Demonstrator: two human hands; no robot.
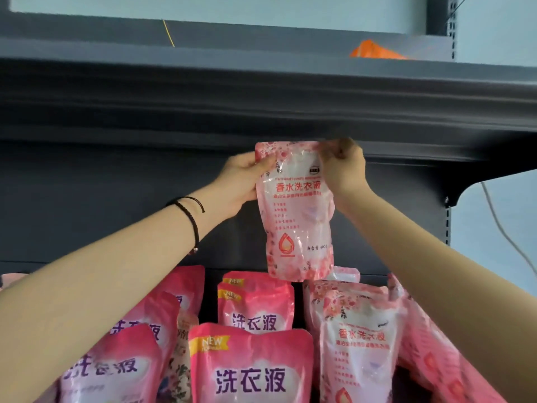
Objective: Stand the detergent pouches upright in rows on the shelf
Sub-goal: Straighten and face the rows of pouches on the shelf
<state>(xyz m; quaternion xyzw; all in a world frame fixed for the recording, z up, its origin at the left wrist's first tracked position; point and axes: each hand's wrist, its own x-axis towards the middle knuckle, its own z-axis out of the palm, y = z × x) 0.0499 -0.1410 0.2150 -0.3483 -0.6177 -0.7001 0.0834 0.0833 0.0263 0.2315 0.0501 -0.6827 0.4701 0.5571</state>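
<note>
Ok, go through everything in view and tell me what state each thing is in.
Held pouch: upright, lifted clear above the rows.
Left hand: grips the held pouch's upper left edge.
Right hand: pinches its top right corner.
Dark pink pouches: standing upright in rows.
Flowered pouch: standing upright at the right.
Far right pouch: tilted, leaning toward the flowered pouch.
Orange pack: on the upper shelf, mostly hidden.

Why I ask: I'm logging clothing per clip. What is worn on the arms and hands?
No sleeves show on either forearm. The left hand and right hand are ungloved. A black braided cord bracelet with a small bead circles the left wrist.
</note>
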